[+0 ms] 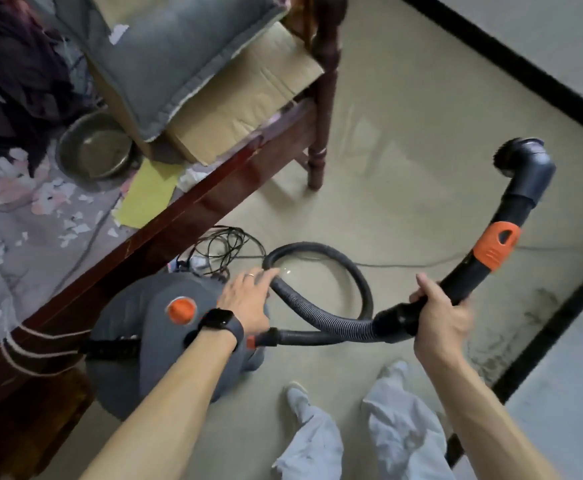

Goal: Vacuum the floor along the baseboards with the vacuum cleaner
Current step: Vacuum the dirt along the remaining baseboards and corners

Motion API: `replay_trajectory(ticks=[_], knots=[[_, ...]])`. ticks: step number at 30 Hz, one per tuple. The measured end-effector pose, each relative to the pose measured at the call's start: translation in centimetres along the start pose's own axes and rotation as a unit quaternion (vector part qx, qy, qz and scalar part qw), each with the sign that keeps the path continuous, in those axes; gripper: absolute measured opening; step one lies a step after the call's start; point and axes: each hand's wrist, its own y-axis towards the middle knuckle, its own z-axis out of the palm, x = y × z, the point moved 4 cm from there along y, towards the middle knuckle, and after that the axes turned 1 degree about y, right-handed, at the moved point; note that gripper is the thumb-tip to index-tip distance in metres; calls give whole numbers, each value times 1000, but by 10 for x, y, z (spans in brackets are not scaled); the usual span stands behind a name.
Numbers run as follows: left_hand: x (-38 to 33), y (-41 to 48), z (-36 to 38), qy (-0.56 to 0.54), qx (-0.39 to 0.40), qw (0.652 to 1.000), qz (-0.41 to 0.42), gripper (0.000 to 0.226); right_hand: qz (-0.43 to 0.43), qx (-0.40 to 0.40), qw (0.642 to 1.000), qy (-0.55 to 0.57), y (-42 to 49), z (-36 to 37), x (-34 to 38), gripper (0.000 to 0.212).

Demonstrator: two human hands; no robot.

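The hose [335, 322] is gripped in the right hand [442, 320]; the vacuum cleaner [134, 337] is touched by the flat, straight-fingered left hand [245, 301]. A metal bowl [92, 147] is set on the bed [40, 244].

On bed [213, 188], left: bowl [94, 147], cardboard [248, 98]. Near, beside bed: vacuum cleaner [137, 341], hose [310, 245] looping right. Far right: baseboard [525, 71].

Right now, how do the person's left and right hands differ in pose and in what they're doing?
The left hand lies flat, fingers straight, over the vacuum body, reaching the hose; the right hand curls its fingers round the wand handle. The left wears a watch and a ring; the right wears neither. Both are bare and busy with the same vacuum cleaner.
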Motion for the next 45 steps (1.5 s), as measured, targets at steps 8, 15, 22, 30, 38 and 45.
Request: replay_trajectory(ticks=[8, 15, 22, 30, 38, 45], knots=[[-270, 101, 7, -28, -36, 983, 177, 63, -11, -176, 954, 242, 136, -129, 108, 36], [-472, 166, 2, 79, -45, 942, 323, 32, -68, -242, 942, 224, 258, -254, 174, 30], [-613, 226, 46, 130, 49, 929, 343, 32, -57, -275, 947, 155, 390, -343, 175, 27], [-604, 288, 100, 247, 126, 913, 298, 25, 64, -300, 925, 225, 444, -345, 46, 18], [-559, 338, 184, 319, 404, 843, 153, 46, 164, -298, 916, 212, 477, -294, -100, 15], [-584, 431, 292, 113, 456, 867, 169, 77, 208, -365, 874, 245, 532, -258, -249, 14]])
